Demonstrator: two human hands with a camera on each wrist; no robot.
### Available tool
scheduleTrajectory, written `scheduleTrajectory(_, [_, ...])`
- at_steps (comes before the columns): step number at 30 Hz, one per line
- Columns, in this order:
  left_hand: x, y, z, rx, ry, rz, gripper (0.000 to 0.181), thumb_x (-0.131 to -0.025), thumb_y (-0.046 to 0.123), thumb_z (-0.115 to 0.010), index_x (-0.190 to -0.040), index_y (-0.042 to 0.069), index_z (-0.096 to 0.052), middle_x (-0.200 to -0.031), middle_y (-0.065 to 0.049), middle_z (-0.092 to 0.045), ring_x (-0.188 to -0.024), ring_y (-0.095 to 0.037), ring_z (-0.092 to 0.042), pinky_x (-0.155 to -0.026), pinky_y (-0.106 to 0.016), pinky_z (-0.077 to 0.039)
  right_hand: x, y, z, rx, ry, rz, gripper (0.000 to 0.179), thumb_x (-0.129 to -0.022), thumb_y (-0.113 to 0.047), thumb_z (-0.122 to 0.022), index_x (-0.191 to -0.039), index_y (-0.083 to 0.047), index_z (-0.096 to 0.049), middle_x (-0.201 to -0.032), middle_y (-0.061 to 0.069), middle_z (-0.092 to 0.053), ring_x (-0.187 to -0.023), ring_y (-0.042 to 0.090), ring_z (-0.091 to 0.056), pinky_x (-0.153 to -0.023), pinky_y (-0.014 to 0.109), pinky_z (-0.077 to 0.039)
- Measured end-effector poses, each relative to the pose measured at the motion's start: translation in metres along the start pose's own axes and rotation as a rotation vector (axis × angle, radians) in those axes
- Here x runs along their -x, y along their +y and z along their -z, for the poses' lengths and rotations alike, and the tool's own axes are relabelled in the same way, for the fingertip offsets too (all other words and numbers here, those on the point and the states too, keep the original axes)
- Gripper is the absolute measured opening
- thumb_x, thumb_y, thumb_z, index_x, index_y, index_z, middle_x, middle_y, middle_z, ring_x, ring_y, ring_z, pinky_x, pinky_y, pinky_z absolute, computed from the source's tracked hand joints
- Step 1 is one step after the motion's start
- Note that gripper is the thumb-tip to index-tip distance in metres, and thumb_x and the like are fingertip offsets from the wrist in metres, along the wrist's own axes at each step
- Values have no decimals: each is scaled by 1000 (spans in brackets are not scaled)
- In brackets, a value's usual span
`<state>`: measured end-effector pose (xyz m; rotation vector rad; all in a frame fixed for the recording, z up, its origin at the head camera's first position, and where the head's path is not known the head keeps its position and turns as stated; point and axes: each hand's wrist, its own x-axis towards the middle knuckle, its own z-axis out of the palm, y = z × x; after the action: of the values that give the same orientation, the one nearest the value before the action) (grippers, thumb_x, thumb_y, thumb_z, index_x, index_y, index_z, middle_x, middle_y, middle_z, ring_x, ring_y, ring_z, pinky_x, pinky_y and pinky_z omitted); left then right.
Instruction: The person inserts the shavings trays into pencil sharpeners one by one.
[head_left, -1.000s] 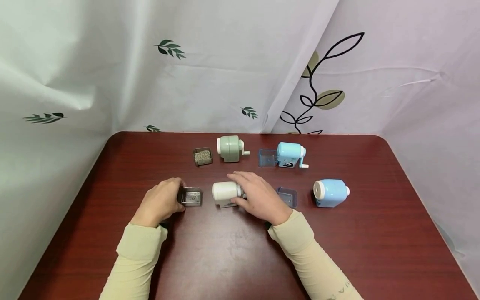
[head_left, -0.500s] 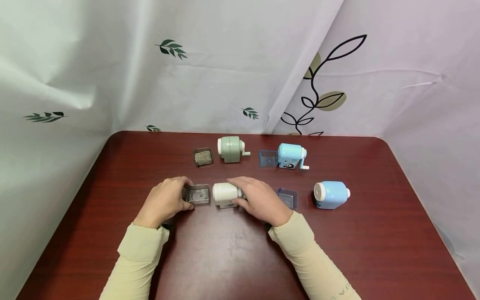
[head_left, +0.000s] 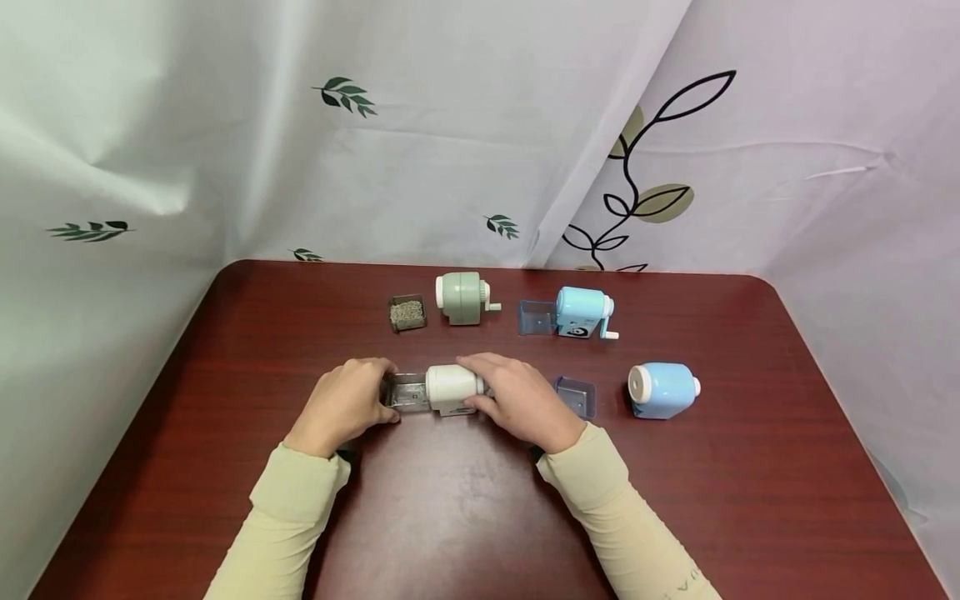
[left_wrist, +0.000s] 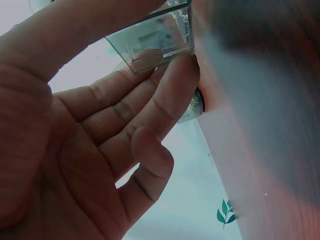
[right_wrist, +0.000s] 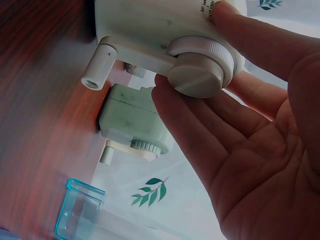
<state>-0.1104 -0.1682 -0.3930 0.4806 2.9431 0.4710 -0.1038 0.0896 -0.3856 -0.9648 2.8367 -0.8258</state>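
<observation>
My left hand [head_left: 345, 404] pinches a clear smoky shavings drawer [head_left: 410, 393] between thumb and fingers at its left end. The drawer's other end is right at the left side of a white crank pencil sharpener [head_left: 452, 386], in line with its base. From the right, my right hand [head_left: 521, 400] grips the sharpener's body, thumb on the near side and fingers on the far side. In the right wrist view the white crank handle [right_wrist: 100, 67] points down beside the round knob [right_wrist: 195, 77]. The left wrist view shows the fingertips along the drawer's clear wall [left_wrist: 150, 45].
Behind stand a green sharpener [head_left: 461, 298] and a light blue one [head_left: 579, 311] with its drawer [head_left: 537, 317] pulled out. A drawer of shavings [head_left: 407, 313] lies at the back left. Right of my right hand are a bluish drawer [head_left: 576, 397] and a blue sharpener [head_left: 663, 389].
My left hand has moved right with the clear drawer, closing the gap to the white sharpener. The right hand has stayed on the sharpener.
</observation>
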Motion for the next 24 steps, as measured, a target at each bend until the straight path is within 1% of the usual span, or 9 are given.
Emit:
scheduleTrajectory(9, [-1,2,-5,1,10,-18,47,-62,21,-95,-101,8,-72,-80,-2,-68,-71,-21,-63,-64,-47,-53,0,1,-1,-7,7,6,51,-91,-20,-77,-137,-5,-61,-133,8,-64,-118,22,-63,-98,41,-50])
scheduleTrajectory(15, [-4,4,-8,-5,6,-18,50,-62,24,-96,-103,7,-73,-83,-3,-69,-73,-22,-65,-65,-47,-54,0,2,0,-3,7,5,51,-91,-20,-77,-137,-6,-60,-133,8,-64,-117,21,-63,-97,41,-50])
scheduleTrajectory(24, [-5,6,-10,-16,26,-25,53,-61,24,-96,-106,6,-73,-86,-6,-71,-74,-24,-67,-66,-48,-54,-1,3,-2,-22,9,0,51,-90,-21,-77,-136,-5,-61,-131,8,-65,-114,21,-64,-95,41,-51])
